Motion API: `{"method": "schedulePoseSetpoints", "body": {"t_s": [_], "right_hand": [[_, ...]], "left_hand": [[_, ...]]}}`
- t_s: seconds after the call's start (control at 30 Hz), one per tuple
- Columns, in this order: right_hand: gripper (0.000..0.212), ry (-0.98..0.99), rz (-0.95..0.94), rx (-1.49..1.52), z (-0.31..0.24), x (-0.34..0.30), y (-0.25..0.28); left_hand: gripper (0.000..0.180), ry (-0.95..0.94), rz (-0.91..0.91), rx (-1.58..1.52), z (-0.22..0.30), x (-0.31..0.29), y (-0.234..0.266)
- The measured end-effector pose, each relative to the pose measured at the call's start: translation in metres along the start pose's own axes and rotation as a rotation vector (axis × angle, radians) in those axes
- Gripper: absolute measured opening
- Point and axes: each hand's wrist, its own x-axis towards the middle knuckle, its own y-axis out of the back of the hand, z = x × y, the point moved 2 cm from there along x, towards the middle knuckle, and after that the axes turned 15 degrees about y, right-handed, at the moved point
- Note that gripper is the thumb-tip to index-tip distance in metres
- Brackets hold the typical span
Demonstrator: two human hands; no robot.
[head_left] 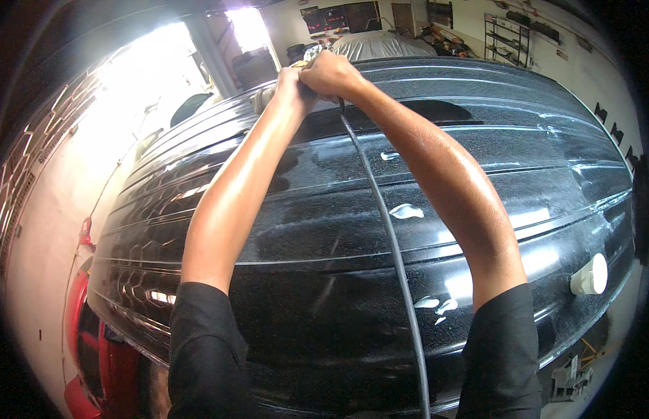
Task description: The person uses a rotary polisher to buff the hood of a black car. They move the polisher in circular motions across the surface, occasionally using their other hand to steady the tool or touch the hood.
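Hand left, hand right curled, contents hidden; cord crosses open panel; cup near right edge

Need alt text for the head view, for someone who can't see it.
The person's left hand and right hand meet over the far part of a glossy black ribbed surface; what they hold is mostly hidden. A dark cable runs from beneath them toward the viewer. White smears dot the surface, and a white cup sits at right.

Overexposed opening at upper left, white glare across glossy black surface (in patches), bowed lines, dark corners
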Motion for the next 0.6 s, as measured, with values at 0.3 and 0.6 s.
{"method": "schedulePoseSetpoints", "body": {"t_s": [0.3,0.6], "right_hand": [[0.041,-0.003,-0.04,0.065,-0.008,-0.017,0.011],[0.034,-0.101,0.067,-0.274,0.035,-0.052,0.107]], "left_hand": [[0.039,-0.006,0.044,-0.042,-0.007,-0.013,-0.007],[0.048,-0.02,-0.303,-0.088,-0.038,-0.001,-0.114]]}}
